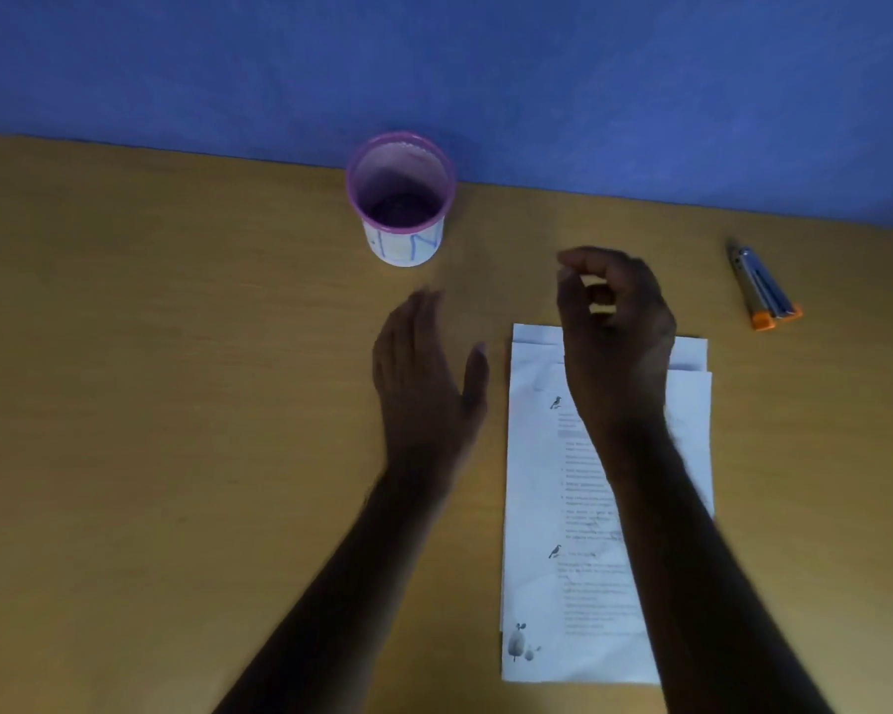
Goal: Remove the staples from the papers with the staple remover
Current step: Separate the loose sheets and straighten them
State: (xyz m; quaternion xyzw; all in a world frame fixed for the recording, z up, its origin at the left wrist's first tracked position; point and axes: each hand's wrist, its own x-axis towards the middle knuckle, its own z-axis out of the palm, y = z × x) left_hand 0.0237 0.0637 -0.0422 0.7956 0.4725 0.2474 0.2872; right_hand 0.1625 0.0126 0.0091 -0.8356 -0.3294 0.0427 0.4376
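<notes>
A stack of white printed papers (537, 507) lies on the wooden table right of centre. My right hand (617, 332) hovers over the papers' top edge, thumb and forefinger pinched together; whether something tiny sits between them I cannot make out. My left hand (424, 373) is flat and open with fingers together, above the bare table left of the papers, blurred by motion. The staple remover (764, 291), a silver tool with orange ends, lies apart at the far right, touched by neither hand.
A purple-rimmed white cup (400, 198) stands at the back of the table near the blue wall (434, 59). The table (150, 378) stretches wide to the left.
</notes>
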